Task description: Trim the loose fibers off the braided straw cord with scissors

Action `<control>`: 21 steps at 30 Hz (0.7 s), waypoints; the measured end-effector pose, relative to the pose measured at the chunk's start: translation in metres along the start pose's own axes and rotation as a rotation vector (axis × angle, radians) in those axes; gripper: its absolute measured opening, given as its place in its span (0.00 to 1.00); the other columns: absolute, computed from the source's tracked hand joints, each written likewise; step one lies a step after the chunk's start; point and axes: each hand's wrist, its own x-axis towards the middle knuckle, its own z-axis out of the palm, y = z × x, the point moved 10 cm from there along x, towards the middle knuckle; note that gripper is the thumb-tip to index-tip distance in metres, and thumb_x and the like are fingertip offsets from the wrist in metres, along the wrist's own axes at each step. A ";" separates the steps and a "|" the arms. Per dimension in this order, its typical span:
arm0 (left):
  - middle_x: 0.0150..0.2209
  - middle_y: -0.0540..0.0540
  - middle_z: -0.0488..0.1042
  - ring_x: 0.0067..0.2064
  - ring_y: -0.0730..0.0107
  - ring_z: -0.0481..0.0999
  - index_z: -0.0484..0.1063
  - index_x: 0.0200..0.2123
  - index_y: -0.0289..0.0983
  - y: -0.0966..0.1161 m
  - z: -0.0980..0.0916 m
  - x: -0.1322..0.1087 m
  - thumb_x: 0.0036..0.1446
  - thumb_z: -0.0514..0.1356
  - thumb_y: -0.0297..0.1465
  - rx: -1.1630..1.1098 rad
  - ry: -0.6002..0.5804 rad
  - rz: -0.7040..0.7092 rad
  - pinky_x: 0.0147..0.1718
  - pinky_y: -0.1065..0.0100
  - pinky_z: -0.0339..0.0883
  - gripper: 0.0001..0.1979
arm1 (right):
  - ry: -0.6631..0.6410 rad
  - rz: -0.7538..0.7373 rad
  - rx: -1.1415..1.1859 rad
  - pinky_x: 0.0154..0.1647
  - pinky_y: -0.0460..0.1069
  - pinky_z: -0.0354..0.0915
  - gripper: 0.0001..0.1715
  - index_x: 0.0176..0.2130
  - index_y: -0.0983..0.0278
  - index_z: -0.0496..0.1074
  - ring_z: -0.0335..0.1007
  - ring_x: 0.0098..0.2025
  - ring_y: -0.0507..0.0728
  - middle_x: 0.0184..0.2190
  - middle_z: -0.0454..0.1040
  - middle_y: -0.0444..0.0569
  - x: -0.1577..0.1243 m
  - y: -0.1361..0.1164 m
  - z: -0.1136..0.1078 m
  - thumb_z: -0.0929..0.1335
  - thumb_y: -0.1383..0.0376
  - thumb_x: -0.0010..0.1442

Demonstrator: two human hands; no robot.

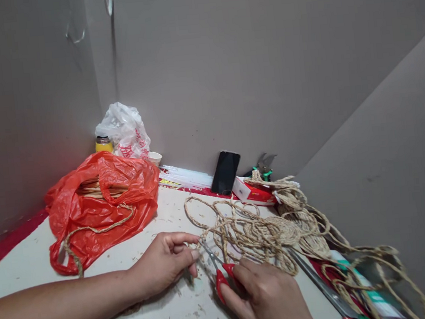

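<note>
My right hand [261, 292] is closed around the red handles of a small pair of scissors [213, 256], whose blades are partly apart and point toward my left fingertips. With thumb and fingers together, my left hand [169, 259] pinches a braided straw rope [201, 241] right by the blade tips. Beyond my hands the rope spreads in a tangled heap of loops [242, 232], with coiled woven rounds [279, 229] at its right. A stretch of rope [104, 228] also lies across the red plastic bag on the left.
The red plastic bag [135, 182] holds flat straw-coloured material. Behind stand a white plastic bag [121, 128], a yellow-bodied bottle [103, 144] and a paper cup [155, 157]. A phone [226, 172] leans near the wall beside pruning shears [265, 165]. Larger scissors [322, 284] lie at right.
</note>
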 end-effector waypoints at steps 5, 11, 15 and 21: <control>0.18 0.51 0.72 0.14 0.85 0.50 0.70 0.47 0.29 0.002 0.000 0.000 0.46 0.66 0.42 0.003 0.006 -0.002 0.14 0.74 0.39 0.29 | -0.022 -0.003 0.029 0.23 0.46 0.49 0.16 0.20 0.62 0.65 0.61 0.18 0.51 0.16 0.66 0.43 -0.001 0.002 0.003 0.65 0.61 0.57; 0.18 0.51 0.72 0.13 0.85 0.51 0.70 0.48 0.29 0.002 0.002 0.000 0.45 0.66 0.44 -0.025 -0.013 -0.009 0.14 0.75 0.40 0.31 | 0.045 -0.013 0.090 0.23 0.46 0.49 0.18 0.21 0.62 0.64 0.60 0.18 0.50 0.16 0.65 0.43 -0.003 0.009 0.001 0.63 0.64 0.62; 0.18 0.51 0.72 0.13 0.85 0.51 0.69 0.48 0.29 0.003 0.002 0.000 0.45 0.66 0.44 -0.030 -0.012 -0.007 0.13 0.75 0.39 0.31 | 0.061 0.005 0.134 0.23 0.46 0.49 0.16 0.21 0.62 0.62 0.58 0.18 0.49 0.17 0.63 0.42 -0.003 0.013 0.000 0.64 0.64 0.59; 0.18 0.51 0.71 0.13 0.86 0.50 0.70 0.48 0.29 0.005 0.000 0.000 0.46 0.66 0.43 -0.024 -0.001 -0.003 0.14 0.74 0.39 0.31 | -0.013 0.033 0.071 0.23 0.46 0.49 0.14 0.21 0.62 0.63 0.59 0.18 0.50 0.17 0.64 0.42 -0.001 0.011 0.007 0.66 0.62 0.56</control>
